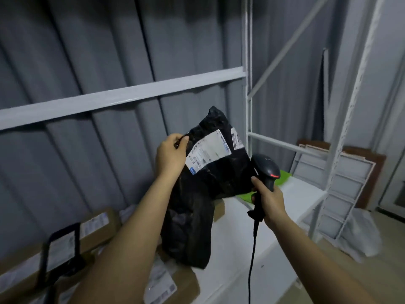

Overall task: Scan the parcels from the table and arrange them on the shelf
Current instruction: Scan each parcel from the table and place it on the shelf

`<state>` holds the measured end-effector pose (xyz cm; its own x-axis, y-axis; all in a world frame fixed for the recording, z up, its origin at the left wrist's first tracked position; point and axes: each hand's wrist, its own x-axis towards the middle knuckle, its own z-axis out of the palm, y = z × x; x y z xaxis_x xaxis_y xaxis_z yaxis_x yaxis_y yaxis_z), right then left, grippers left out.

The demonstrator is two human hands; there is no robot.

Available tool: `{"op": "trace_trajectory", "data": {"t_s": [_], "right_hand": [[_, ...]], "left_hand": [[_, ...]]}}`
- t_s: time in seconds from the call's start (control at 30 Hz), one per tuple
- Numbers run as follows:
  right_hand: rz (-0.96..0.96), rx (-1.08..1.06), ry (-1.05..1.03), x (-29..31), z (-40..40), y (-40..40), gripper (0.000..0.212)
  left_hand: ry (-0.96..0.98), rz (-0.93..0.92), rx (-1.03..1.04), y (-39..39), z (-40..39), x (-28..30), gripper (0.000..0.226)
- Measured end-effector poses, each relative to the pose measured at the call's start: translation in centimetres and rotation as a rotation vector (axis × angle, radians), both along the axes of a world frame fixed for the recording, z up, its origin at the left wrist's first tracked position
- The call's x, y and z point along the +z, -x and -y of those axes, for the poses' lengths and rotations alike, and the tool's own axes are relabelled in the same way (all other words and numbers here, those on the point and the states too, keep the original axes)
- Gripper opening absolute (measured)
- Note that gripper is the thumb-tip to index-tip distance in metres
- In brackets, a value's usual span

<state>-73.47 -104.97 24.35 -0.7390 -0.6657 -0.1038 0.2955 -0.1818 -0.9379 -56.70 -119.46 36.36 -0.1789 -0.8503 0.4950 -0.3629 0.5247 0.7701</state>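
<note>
Head view, left hand (169, 154) fingers pinching black parcel (215, 170) corner (label up), scanner (264, 172) beside

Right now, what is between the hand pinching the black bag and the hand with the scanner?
In the head view, the black parcel bag and its white label lie between the left hand and the right hand, which grips the scanner.

Label (208, 151) print is blurred; brown boxes (96, 229) run off the bottom edge.
</note>
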Motion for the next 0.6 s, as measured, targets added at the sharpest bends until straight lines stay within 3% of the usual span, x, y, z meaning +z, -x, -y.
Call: {"op": "trace_trajectory", "data": {"t_s": [0.27, 0.5, 0.6], "right_hand": [[0.09, -0.087, -0.046, -4.3, 1.4, 9.7, 0.018], [0.131, 0.019, -0.093, -6.9, 4.3, 18.3, 0.012], [0.154, 0.059, -0.123, -7.8, 5.1, 21.2, 0.014]], "left_hand": [[-0.131, -0.102, -0.059, 13.1, 6.9, -3.5, 0.011], [-0.413, -0.379, 0.171, 23.6, 11.1, -7.9, 0.024], [-0.531, -0.398, 0.262, 26.5, 13.4, -11.4, 0.028]]}}
